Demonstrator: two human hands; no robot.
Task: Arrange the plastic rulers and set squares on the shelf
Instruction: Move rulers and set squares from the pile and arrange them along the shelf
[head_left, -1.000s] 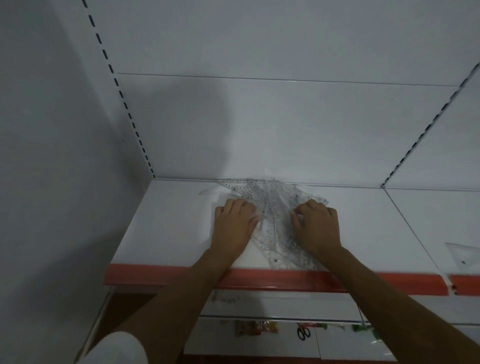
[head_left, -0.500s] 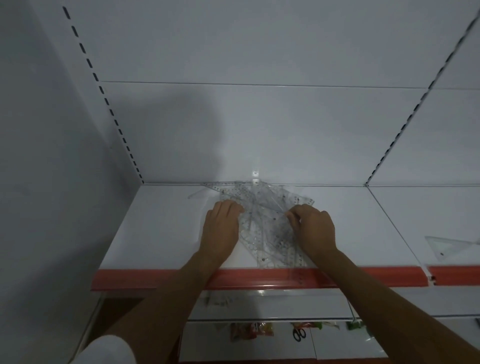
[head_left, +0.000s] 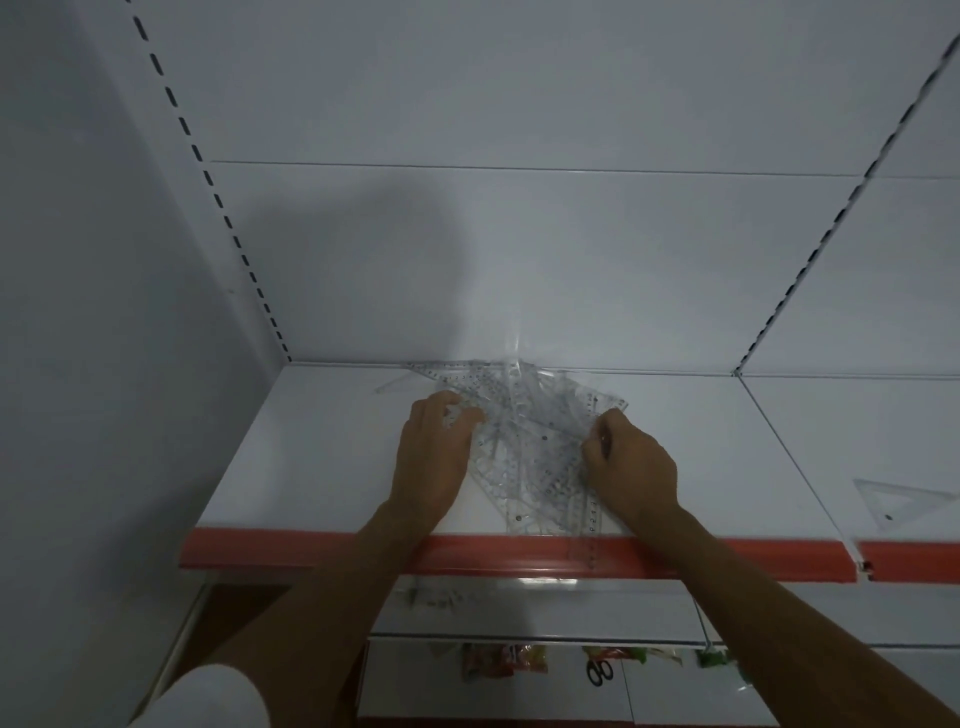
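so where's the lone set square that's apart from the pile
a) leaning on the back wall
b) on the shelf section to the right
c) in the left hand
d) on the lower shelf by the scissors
b: the lone set square lies flat on the right shelf section, past the divider from the pile.

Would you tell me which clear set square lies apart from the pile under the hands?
The lone set square on the next shelf section to the right; the rest overlap in the pile between both hands.

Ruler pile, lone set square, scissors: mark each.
ruler pile (head_left: 530, 447), head view, its middle between the hands.
lone set square (head_left: 896, 501), head view, its clear face.
scissors (head_left: 600, 672), head view, the handles.
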